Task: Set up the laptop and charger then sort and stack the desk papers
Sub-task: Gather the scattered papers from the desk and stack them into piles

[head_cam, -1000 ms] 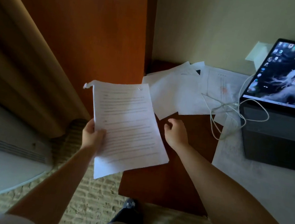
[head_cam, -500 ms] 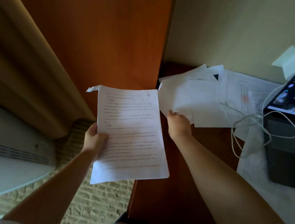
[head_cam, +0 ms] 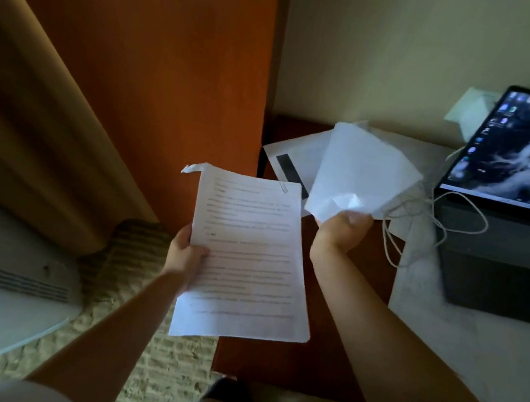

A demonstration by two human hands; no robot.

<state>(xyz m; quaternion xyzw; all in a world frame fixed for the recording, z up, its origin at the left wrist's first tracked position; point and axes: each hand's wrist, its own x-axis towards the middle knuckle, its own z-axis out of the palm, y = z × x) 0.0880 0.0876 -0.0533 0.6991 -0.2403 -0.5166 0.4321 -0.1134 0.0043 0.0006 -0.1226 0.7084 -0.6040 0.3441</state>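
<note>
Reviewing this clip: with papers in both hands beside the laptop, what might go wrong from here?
1. The right hand pinches the lifted sheets by one crumpled corner; they may crease further or slip.
2. The white cable lies looped over the papers on the desk; pulling more sheets could drag it and perhaps unplug the laptop.
3. The left hand holds the clipped stack by one edge, partly past the desk edge; pages could sag or drop to the floor.

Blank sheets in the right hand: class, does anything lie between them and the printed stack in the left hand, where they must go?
Nothing visible does. The right hand holds the blank sheets raised above the desk, beside the printed stack gripped by the left hand. Only open air separates them; the white cable lies farther right.
</note>
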